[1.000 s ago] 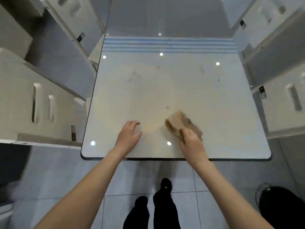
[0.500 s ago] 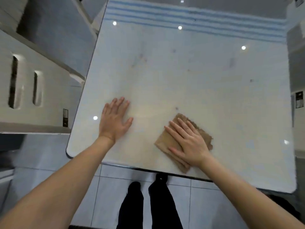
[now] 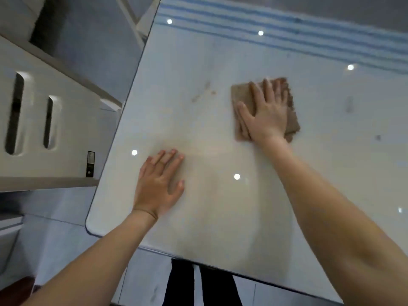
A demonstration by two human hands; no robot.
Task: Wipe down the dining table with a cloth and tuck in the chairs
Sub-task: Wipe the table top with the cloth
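Note:
A glossy white dining table [image 3: 220, 217] with blue stripes along its far edge fills the view. A folded brown cloth [image 3: 291, 115] lies flat on it, past the middle. My right hand [image 3: 265, 115] presses down on the cloth, palm flat and fingers spread, covering most of it. My left hand [image 3: 159, 186] rests flat on the bare tabletop near the front left corner, fingers apart, holding nothing. Faint brown smudges [image 3: 204, 92] mark the surface to the left of the cloth.
A white chair [image 3: 44, 138] with slots in its backrest stands along the table's left side, and another chair [image 3: 130, 23] shows further back on the left. Grey floor tiles and my dark-trousered legs [image 3: 198, 286] are below the table's near edge.
My right hand has pushed the cloth away from the near edge toward the far side of the table. The left hand stays flat on the tabletop. The view has moved closer to the table.

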